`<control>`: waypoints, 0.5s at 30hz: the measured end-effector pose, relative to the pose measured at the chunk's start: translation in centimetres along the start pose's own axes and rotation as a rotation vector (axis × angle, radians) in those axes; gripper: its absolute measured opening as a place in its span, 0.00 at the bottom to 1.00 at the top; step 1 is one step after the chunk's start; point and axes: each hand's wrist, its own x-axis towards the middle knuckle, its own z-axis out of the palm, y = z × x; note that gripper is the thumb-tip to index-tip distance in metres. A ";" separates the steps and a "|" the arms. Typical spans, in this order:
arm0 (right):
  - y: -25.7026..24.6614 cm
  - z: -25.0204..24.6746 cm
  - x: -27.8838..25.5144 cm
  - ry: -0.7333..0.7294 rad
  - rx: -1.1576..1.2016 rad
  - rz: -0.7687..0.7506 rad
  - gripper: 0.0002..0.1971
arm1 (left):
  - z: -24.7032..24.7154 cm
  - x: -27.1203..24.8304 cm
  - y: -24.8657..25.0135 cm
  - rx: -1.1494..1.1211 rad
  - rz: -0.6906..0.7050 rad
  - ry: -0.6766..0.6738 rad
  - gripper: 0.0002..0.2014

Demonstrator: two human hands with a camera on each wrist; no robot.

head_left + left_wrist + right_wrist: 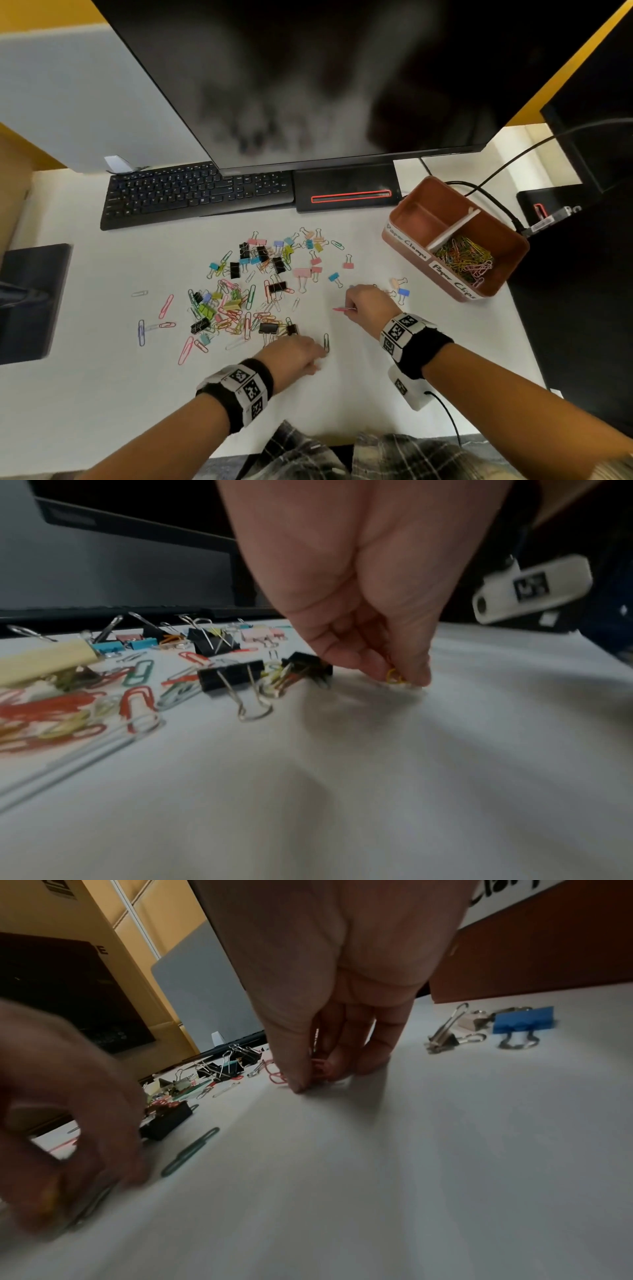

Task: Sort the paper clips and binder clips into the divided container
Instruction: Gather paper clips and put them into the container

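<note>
The right hand [368, 303] pinches a pink paper clip [342, 309] at the desk surface; the left hand [369, 631] pinches a yellow paper clip [394, 676]. The divided container [507, 274] sits beyond the right hand. Risk: thin wire slips from fingertips during lift, or drops into the wrong compartment.

Left hand [356, 593] fingertips down, thumb and fingers [368, 664] pinched together; right hand [335, 988] likewise, fingers [375, 1053] curled down to a pinch
</note>
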 end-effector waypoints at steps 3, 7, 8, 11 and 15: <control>-0.2 -0.1 0.1 -0.028 -0.005 0.018 0.10 | 0.6 0.4 -0.6 0.053 -0.010 -0.015 0.11; -0.4 0.0 -0.1 -0.039 -0.017 0.010 0.08 | 0.4 0.9 -0.8 0.140 0.047 0.040 0.07; -0.4 0.1 -0.1 -0.043 -0.021 0.005 0.08 | 0.2 0.9 -0.6 0.115 0.031 0.054 0.05; -0.4 0.2 -0.4 -0.051 -0.022 -0.007 0.07 | 0.2 1.2 -0.7 0.121 0.028 0.053 0.07; 0.3 -0.5 -1.0 -0.027 0.028 -0.019 0.06 | -1.4 2.0 0.0 0.079 0.004 0.051 0.10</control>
